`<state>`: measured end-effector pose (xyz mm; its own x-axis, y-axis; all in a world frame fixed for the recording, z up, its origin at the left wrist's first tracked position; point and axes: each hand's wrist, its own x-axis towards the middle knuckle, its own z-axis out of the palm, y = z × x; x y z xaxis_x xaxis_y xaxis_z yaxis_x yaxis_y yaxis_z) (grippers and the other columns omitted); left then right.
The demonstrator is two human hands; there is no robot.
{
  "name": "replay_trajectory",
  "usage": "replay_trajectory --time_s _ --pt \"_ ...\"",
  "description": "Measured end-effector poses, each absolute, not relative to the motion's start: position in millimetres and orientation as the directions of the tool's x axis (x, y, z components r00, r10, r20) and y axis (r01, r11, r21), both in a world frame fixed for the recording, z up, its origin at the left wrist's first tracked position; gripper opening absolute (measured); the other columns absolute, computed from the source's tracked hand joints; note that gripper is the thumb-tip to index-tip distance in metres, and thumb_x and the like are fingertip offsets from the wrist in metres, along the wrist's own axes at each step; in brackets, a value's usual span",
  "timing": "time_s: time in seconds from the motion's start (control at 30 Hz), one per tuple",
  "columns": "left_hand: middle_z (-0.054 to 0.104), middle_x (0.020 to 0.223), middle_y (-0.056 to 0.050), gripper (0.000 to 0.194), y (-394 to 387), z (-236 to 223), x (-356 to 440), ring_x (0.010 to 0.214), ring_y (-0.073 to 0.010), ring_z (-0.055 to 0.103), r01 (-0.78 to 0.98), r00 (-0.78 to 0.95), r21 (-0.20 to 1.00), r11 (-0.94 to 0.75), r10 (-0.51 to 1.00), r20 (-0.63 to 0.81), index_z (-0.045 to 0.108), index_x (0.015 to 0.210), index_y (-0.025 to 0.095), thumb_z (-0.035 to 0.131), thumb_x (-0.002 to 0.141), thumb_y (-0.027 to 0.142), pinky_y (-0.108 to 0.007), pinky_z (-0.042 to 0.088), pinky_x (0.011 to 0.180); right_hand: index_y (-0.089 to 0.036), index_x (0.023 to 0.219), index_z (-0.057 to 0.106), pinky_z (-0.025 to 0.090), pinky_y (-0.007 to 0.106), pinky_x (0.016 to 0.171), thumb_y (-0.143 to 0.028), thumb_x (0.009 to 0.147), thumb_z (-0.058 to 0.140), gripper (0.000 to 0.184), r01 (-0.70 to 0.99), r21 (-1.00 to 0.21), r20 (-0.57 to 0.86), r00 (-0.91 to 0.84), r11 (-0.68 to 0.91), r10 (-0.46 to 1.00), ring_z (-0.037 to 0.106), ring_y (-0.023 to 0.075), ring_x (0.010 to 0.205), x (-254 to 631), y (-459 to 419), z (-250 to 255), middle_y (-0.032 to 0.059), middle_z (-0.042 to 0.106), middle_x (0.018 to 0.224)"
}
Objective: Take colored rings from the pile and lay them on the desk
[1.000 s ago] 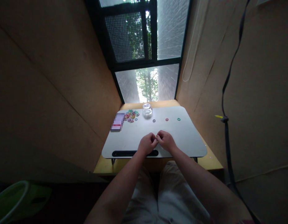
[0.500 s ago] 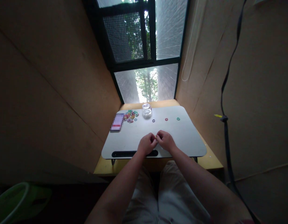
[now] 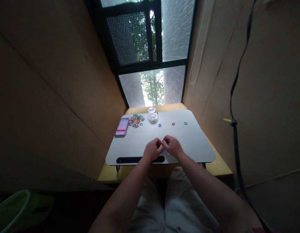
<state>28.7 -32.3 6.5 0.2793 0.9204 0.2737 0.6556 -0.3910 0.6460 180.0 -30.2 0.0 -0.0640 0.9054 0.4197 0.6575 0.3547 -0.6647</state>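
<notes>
Over the near middle of a white lap table [image 3: 189, 142], my left hand [image 3: 153, 150] and my right hand [image 3: 173, 147] meet with fingertips pinched together. Between the fingertips shows a bit of a small yellowish band [image 3: 162, 142]; most of it is hidden. Beyond the hands, a purple hair tie [image 3: 160, 126], a red hair tie [image 3: 173, 125] and a green hair tie [image 3: 185, 124] lie spaced in a row. A pile of colourful hair ties [image 3: 136, 120] lies at the back left, with a bluish one [image 3: 141, 125] just beside it.
A clear jar [image 3: 153, 116] stands at the table's back edge. At the left lies a phone-like slab [image 3: 122, 127], its face pixelated. A black slot [image 3: 130, 160] runs along the near edge. Walls flank both sides, and a dark strap [image 3: 235, 139] hangs at the right.
Both hands stay in the same place, still pinched together. Less of the yellowish band shows between the fingertips now. The hair ties and jar have not moved.
</notes>
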Motion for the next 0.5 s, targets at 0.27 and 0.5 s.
replay_trajectory --time_s 0.27,0.5 --pt "0.059 0.067 0.001 0.014 -33.9 9.0 29.4 0.059 -0.0106 0.048 0.654 0.272 0.653 -0.383 0.924 0.269 0.055 0.075 0.019 0.051 0.079 0.031 -0.023 0.034 0.057 -0.019 0.07 0.057 0.035 0.022 0.057 -0.024 0.079 0.051 0.012 0.658 -0.666 0.419 -0.061 0.352 0.906 0.05 0.0122 0.059 179.7 -31.1 1.0 -0.0001 0.06 0.064" --pt "0.059 0.067 0.002 0.013 -33.1 7.5 28.7 0.059 -0.0103 0.048 0.635 0.279 0.661 -0.4 0.917 0.287 0.054 0.075 0.019 0.052 0.079 0.031 -0.023 0.034 0.056 -0.019 0.071 0.058 0.036 0.023 0.058 -0.024 0.079 0.051 0.012 0.663 -0.667 0.412 -0.054 0.341 0.91 0.05 0.0125 0.06 179.5 -31.1 1.3 0.0 0.06 0.064"
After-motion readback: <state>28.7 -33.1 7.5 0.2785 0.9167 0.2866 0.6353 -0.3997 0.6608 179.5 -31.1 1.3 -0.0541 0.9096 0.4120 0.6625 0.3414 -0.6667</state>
